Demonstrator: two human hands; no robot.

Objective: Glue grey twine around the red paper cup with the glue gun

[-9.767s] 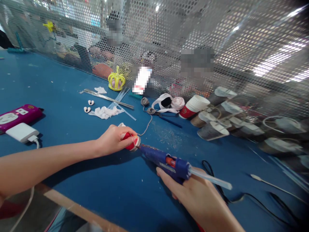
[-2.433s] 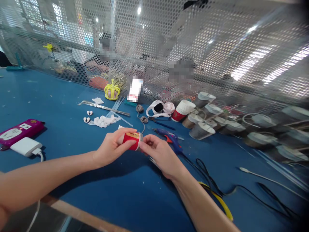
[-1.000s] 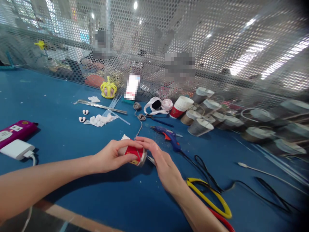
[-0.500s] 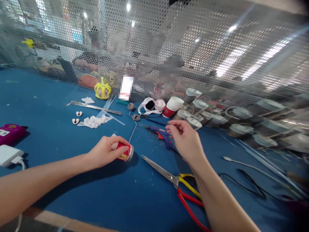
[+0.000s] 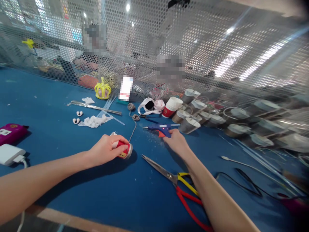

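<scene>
My left hand [image 5: 107,149] is wrapped round a small red and white paper cup [image 5: 125,150] that lies on its side, its rim turned right. From near the cup a grey cord [image 5: 133,131] runs back to two small grey knobs. My right hand [image 5: 177,141] grips the handle of a blue glue gun [image 5: 161,128], whose nozzle points left and whose orange trigger shows below; a clear stick juts from its back. Large scissors [image 5: 170,175] with one red and one yellow handle lie in front, partly under my right forearm.
A yellow crown [image 5: 102,90], a bright phone [image 5: 126,87] and stacked paper cups [image 5: 172,107] stand along the perforated screen [image 5: 145,38]. Several grey cups [image 5: 189,125] crowd the right. Crumpled white tissue [image 5: 94,121], glue sticks and cables lie about. A magenta device [image 5: 12,133] sits left.
My right hand has come down onto the glue gun and closed round its handle; the gun has turned more level and lifted slightly. My left hand keeps its hold on the cup.
</scene>
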